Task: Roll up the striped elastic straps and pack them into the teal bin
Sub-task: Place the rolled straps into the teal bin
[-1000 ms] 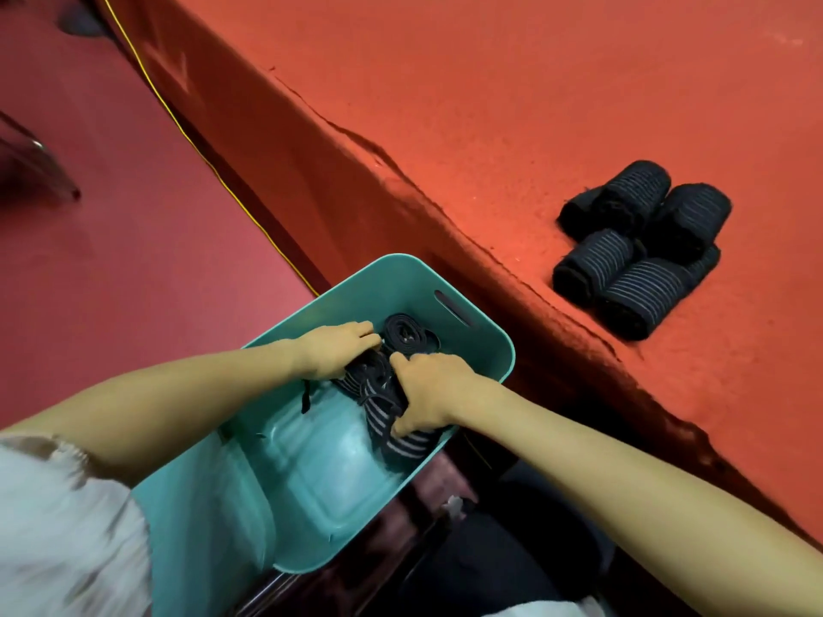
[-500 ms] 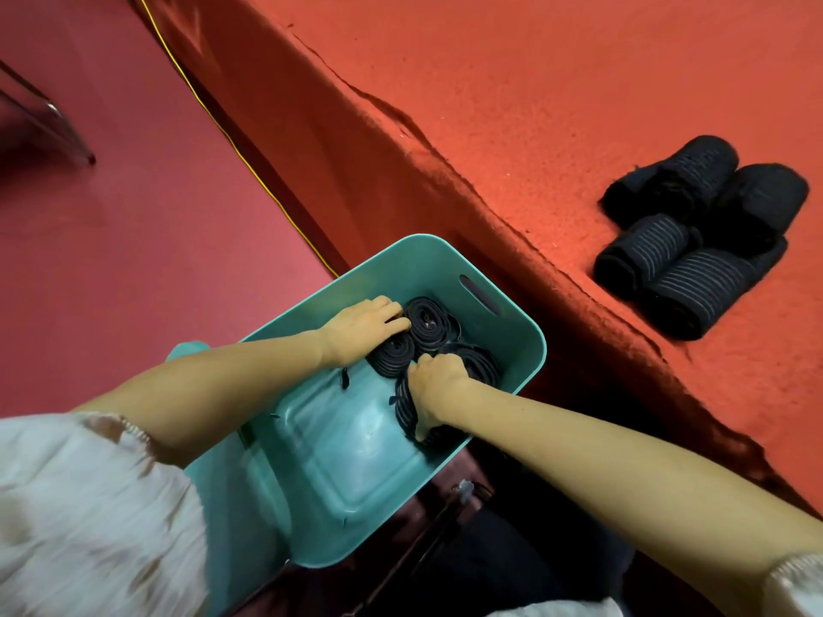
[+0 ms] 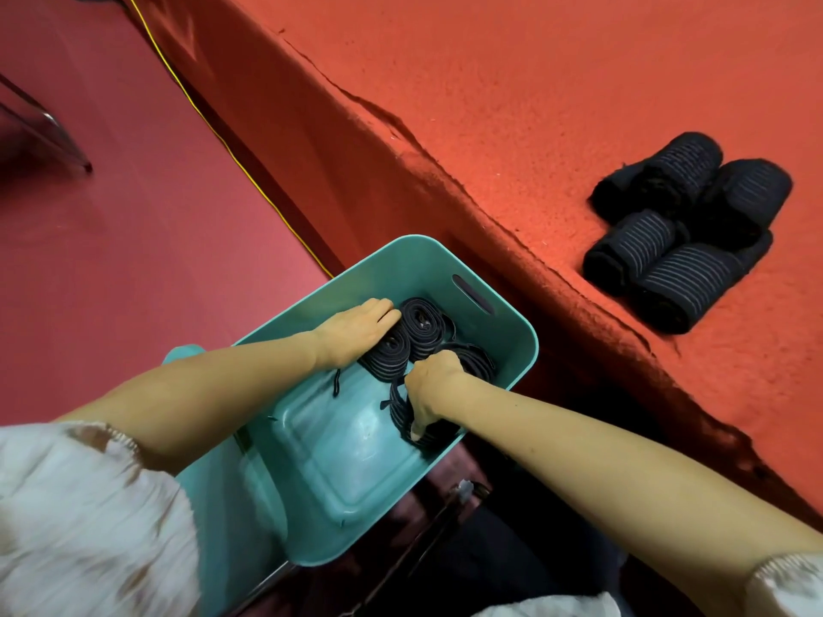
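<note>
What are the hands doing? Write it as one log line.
left hand rests on rolled straps | right hand grips end roll | both inside teal bin | more rolls on red surface

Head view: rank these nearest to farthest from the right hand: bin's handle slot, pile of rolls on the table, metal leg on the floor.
1. Handle slot: bin wall, just beyond the right hand.
2. Pile of rolls: table, right.
3. Metal leg: floor, far left.

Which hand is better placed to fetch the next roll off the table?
Right, probably: the pile of rolled straps lies right of the teal bin, nearer the right hand, though that grips a roll inside. The left hand presses rolls farther away.
</note>
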